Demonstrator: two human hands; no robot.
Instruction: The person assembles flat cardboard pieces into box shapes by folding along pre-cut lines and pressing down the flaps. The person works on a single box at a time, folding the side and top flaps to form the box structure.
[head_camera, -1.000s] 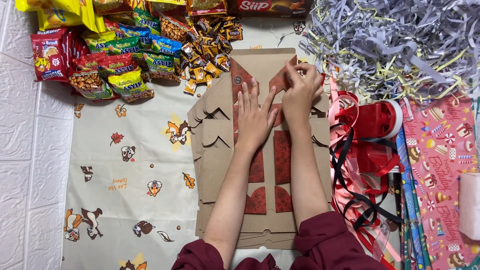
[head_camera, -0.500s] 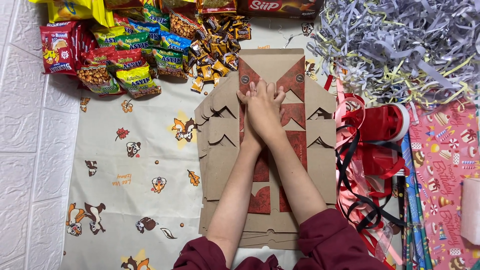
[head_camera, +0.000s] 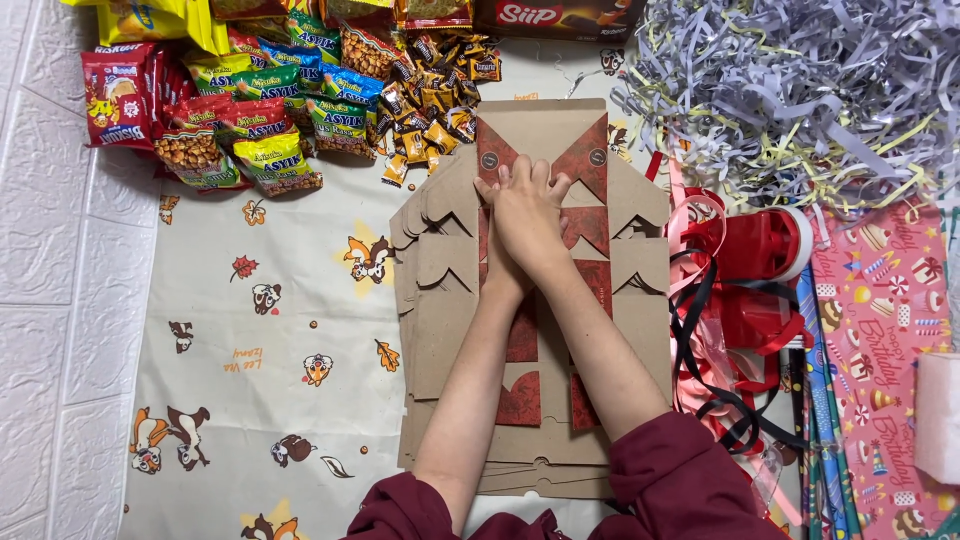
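Pressing down on the flat cardboard box (head_camera: 530, 300), both hands work at the top middle of the head view, one laid on the other. The right hand (head_camera: 530, 215) lies uppermost, palm down, fingers stretched out and together toward the far edge. The left hand (head_camera: 497, 205) sits mostly beneath it, so only a few fingertips show at its left side. Neither grip closes on anything: both palms are flat and spread on the card, pushing, not holding.

The box is the top piece of a small stack of brown folded blanks with red triangle panels, lying on a cloth (head_camera: 270, 330) printed with squirrels and leaves. It stretches from just below the snack packets (head_camera: 250, 130) down to the person's dark red sleeves (head_camera: 680, 480).

To do this pressing well, I judge that the weight should stay straight over the centre fold, with the palms sliding along the crease so the card flattens evenly. The stack beneath looks slightly fanned at its left edge, so a sideways push could shift the blanks apart.

To the right lie red ribbon (head_camera: 750, 250) and rolled gift paper (head_camera: 880, 350); shredded paper (head_camera: 800, 90) fills the upper right corner, near the box but not on it.
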